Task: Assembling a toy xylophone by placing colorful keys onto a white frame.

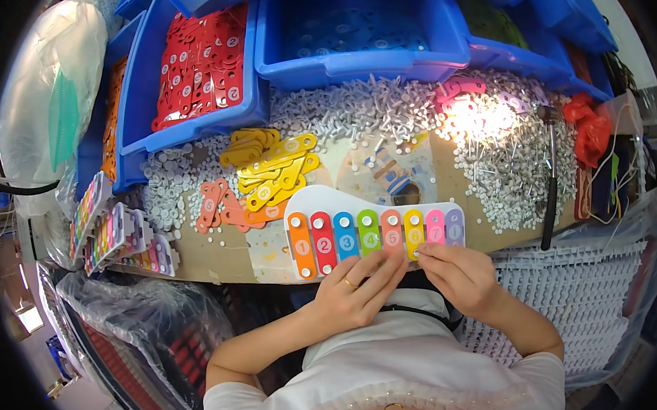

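Observation:
A white toy xylophone point(312, 199) lies at the table's near edge, with a row of coloured bars across it. White round-headed pins sit at the upper ends of the bars, and some lower ends have them too. My left hand point(361, 290), wearing a ring, bends its closed fingers over the lower ends of the green bar point(369, 229) and coral bar point(392, 227); its fingertips partly hide what they touch. At the lower end of the yellow bar point(413, 228), my right hand point(464, 277) pinches something too small to name. The pink bar's lower end is hidden behind this hand.
Piles of white pins point(348, 106) cover the table's back and right, where a black-handled hammer point(551, 187) lies. Loose yellow bars point(282, 165) are left of centre. Blue bins point(259, 105) line the back. Assembled xylophones point(119, 231) stand at left; a bag of white parts point(561, 299) is at right.

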### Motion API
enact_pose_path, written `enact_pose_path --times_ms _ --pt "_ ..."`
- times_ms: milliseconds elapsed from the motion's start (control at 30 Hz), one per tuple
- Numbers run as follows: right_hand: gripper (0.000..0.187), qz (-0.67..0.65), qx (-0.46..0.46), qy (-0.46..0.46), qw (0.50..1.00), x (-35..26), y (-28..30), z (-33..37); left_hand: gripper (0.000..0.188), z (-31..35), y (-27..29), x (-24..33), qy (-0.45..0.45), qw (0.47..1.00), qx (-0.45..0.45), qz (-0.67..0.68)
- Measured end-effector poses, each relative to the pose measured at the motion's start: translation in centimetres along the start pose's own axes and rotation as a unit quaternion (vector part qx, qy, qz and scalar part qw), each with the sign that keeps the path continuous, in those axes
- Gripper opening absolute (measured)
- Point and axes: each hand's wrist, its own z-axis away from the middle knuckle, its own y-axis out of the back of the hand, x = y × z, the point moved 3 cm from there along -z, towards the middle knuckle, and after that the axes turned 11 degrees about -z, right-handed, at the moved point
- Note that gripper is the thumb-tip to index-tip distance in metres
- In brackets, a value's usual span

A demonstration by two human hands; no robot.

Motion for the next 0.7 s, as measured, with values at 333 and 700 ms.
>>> enact_pose_path --times_ms 333,700 --pt "0.027 0.097 -0.071 0.032 0.992 -1.0 -0.6 0.7 0.04 1.8 -0.6 1.2 -0.002 0.996 -0.011 -0.09" --pt "0.038 0.207 -0.024 0.025 0.978 -0.8 -2.0 4.5 0.034 2.6 1.3 0.2 0.017 0.999 0.017 -0.028"
